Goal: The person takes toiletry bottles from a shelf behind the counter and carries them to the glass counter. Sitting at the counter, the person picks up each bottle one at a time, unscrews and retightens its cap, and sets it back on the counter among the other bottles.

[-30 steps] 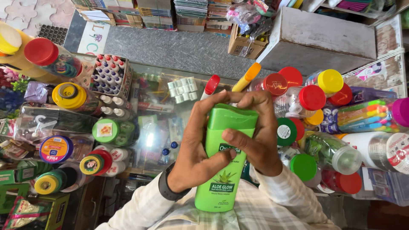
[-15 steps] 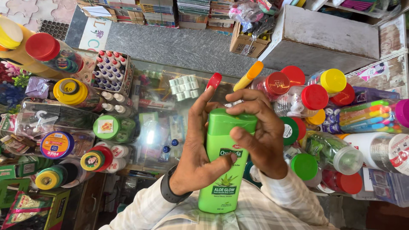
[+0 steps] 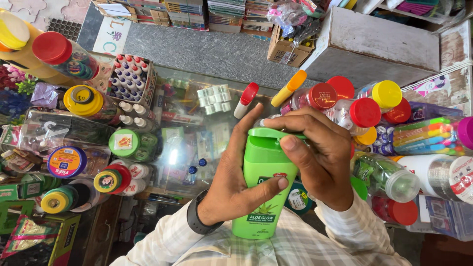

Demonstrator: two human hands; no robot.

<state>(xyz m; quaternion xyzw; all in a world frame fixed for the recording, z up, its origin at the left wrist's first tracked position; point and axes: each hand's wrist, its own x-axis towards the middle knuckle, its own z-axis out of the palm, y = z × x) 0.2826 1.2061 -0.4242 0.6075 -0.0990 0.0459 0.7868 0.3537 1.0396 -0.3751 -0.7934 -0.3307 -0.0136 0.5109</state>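
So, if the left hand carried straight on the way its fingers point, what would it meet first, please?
Probably the white tube with a red cap lying on the glass counter, just beyond the left hand; depth is unclear.

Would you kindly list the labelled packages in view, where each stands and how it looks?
Green bottle: centre, held by left hand and right hand; bright green, flip cap, leaf-printed label.
Cardboard tray: upper left; rows of small white tubes with red and blue caps.
Round sticker: left, on a jar lid; blue ring, orange centre.
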